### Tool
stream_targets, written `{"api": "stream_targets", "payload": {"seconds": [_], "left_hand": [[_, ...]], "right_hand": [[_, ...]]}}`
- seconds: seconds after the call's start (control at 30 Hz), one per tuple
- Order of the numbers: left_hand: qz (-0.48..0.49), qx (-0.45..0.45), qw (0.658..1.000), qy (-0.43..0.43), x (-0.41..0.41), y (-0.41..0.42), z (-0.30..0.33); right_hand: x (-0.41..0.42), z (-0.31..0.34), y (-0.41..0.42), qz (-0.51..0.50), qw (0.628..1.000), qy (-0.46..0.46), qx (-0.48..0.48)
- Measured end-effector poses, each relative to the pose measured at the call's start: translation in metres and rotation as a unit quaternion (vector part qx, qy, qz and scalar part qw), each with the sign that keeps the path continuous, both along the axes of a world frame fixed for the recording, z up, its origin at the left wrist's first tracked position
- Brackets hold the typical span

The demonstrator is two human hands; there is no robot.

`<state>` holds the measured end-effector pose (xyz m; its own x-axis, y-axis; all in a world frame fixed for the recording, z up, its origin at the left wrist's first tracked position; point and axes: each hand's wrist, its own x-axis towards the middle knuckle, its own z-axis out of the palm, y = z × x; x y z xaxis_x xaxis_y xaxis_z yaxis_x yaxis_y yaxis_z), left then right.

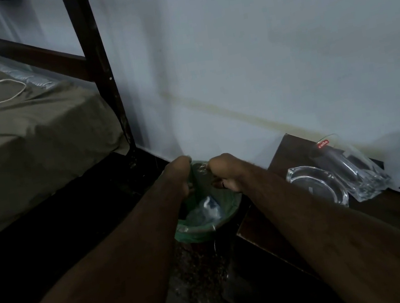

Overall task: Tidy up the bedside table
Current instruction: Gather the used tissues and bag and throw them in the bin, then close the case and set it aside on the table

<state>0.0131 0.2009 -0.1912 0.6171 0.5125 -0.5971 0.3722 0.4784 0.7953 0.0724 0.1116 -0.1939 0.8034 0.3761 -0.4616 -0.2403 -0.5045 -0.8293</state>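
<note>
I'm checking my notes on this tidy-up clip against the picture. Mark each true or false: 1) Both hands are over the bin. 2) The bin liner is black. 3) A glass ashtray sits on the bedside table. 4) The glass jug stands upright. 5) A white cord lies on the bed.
1) True: the left hand and right hand are over the bin, pinching something small between them.
2) False: the bin liner is green.
3) True: the ashtray sits on the bedside table.
4) False: the glass jug lies tipped on its side.
5) True: the cord lies on the bed.
</note>
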Motion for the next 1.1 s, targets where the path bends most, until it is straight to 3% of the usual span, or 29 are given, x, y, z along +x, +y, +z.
{"api": "stream_targets", "payload": {"seconds": [0.23, 0.4, 0.57, 0.87, 1.1], "left_hand": [[-0.06, 0.024, 0.992, -0.109, 0.001, -0.042, 0.039], [-0.123, 0.065, 0.975, -0.172, -0.008, -0.097, 0.061], [-0.171, 0.11, 0.953, -0.226, -0.02, -0.17, 0.086], [-0.257, 0.029, 0.935, -0.241, -0.032, -0.28, 0.093], [-0.34, 0.016, 0.915, -0.216, -0.032, -0.334, 0.071]], "right_hand": [[-0.019, 0.057, -0.035, 0.009, 0.992, -0.121, -0.022], [-0.04, 0.094, -0.113, 0.017, 0.97, -0.234, -0.056], [-0.058, 0.116, -0.194, -0.041, 0.952, -0.294, -0.075], [-0.086, 0.115, -0.324, -0.106, 0.937, -0.311, -0.121], [-0.102, 0.097, -0.396, -0.16, 0.931, -0.304, -0.126]]}}
